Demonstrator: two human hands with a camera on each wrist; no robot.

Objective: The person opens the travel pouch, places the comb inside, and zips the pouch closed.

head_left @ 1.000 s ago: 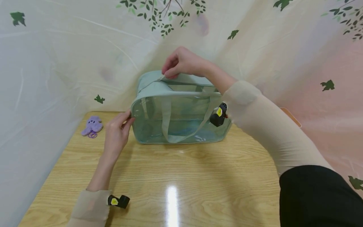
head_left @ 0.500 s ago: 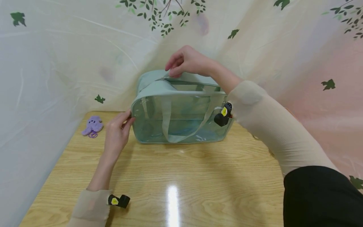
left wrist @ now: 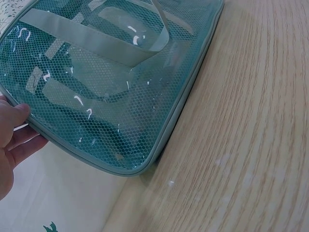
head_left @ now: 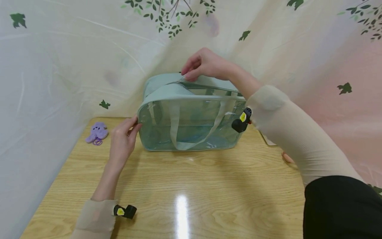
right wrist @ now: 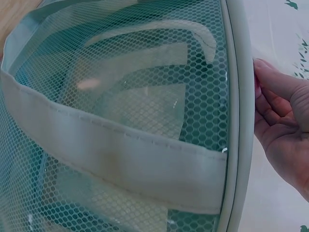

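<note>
A mint-green bag with clear panels, mesh and a strap handle [head_left: 176,124] stands upright at the back of the table. My left hand [head_left: 123,137] pinches its left side edge; in the left wrist view, thumb and fingertips [left wrist: 21,113] grip the piped rim. Over the bag's top, my right hand [head_left: 207,64] pinches the zipper pull [head_left: 183,79], which its fingers mostly cover. Left of the pull the zipper is closed, while to its right the top gapes. In the right wrist view the right hand [right wrist: 285,116] shows beyond the bag's top edge.
A purple plush octopus keychain [head_left: 98,131] lies at the table's left. Partly hidden by the right sleeve [head_left: 292,132] are a flat pale object's edge [head_left: 266,138] and a small peach-coloured thing [head_left: 287,157]. A leaf-printed cloth [head_left: 119,66] hangs behind the table.
My right hand has moved to the right along the bag's top with the zipper pull, and the closed stretch of zipper is longer. The left hand keeps its place.
</note>
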